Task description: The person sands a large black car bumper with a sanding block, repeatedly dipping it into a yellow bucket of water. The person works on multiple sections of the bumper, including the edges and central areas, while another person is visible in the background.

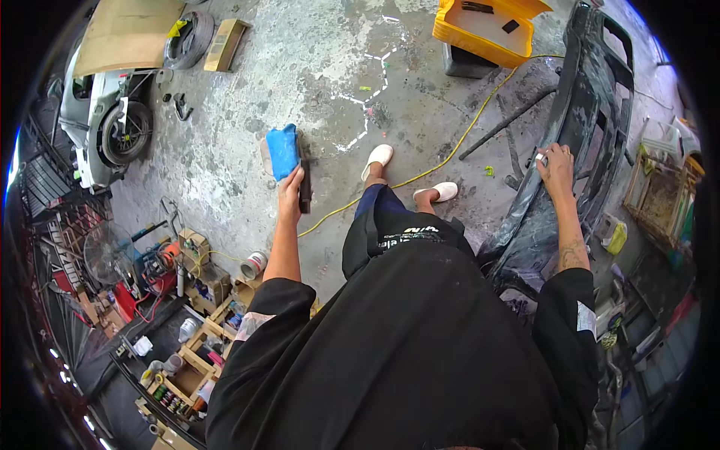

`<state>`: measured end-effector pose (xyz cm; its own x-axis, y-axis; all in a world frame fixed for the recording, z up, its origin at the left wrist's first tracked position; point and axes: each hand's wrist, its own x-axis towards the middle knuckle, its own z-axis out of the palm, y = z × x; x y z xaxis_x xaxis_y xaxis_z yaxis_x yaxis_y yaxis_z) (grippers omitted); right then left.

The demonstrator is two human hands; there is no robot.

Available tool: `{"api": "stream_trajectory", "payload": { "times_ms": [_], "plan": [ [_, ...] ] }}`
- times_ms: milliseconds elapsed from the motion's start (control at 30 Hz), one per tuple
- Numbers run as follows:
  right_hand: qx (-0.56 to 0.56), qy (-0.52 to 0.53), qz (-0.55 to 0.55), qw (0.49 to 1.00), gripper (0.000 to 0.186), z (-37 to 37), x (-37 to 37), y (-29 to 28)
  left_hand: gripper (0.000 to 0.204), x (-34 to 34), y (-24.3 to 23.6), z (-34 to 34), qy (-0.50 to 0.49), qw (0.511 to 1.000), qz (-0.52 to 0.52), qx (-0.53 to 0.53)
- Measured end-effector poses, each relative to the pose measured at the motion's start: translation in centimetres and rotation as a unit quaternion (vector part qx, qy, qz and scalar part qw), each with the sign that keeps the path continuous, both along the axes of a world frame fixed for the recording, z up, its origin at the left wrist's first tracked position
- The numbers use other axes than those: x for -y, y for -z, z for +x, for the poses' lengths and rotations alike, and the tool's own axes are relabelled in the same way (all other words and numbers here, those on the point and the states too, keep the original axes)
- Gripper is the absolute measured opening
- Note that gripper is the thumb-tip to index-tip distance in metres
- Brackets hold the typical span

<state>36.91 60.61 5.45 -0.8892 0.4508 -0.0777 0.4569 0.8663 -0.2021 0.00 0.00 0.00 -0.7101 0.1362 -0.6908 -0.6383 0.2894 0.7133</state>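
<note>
My left hand point(292, 186) grips a bundle made up of a blue pad or cloth point(282, 150), a dark flat block point(305, 196) and a beige piece at its left side, held out over the concrete floor. My right hand point(556, 172) lies with curled fingers on a scuffed dark car bumper point(577, 105), which runs along my right side on a black stand point(507, 123). A small white thing shows at the fingertips of that hand, too small to name.
A yellow cord point(330, 215) crosses the floor by my feet. Ahead is an open yellow case point(487, 37) on a dark box. A car point(97, 131) and loose tire point(192, 46) are at upper left. A cluttered wooden rack point(184, 379) and fan stand at left, a crate point(660, 195) at right.
</note>
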Motion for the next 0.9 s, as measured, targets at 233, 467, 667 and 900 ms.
{"api": "stream_trajectory", "payload": {
  "times_ms": [233, 467, 667, 900],
  "plan": [
    [-0.010, 0.007, 0.004, 1.000, 0.029, -1.3, 0.0, 0.5, 0.052, 11.5, 1.2, 7.8, -0.097, 0.991, -0.089, 0.031],
    [-0.017, 0.009, -0.001, 1.000, 0.030, -0.2, -0.2, 0.6, 0.055, 13.0, -1.0, 9.2, -0.141, 0.987, -0.078, 0.028],
    [-0.020, -0.014, 0.000, 1.000, 0.029, -0.7, -0.7, 0.7, 0.048, 12.1, -1.7, 8.4, -0.123, 0.989, -0.080, 0.009],
    [-0.066, -0.001, -0.012, 0.998, 0.024, 0.0, -0.2, 0.8, 0.046, 12.0, -3.6, 10.8, -0.112, 0.992, -0.058, 0.012]
  ]
}}
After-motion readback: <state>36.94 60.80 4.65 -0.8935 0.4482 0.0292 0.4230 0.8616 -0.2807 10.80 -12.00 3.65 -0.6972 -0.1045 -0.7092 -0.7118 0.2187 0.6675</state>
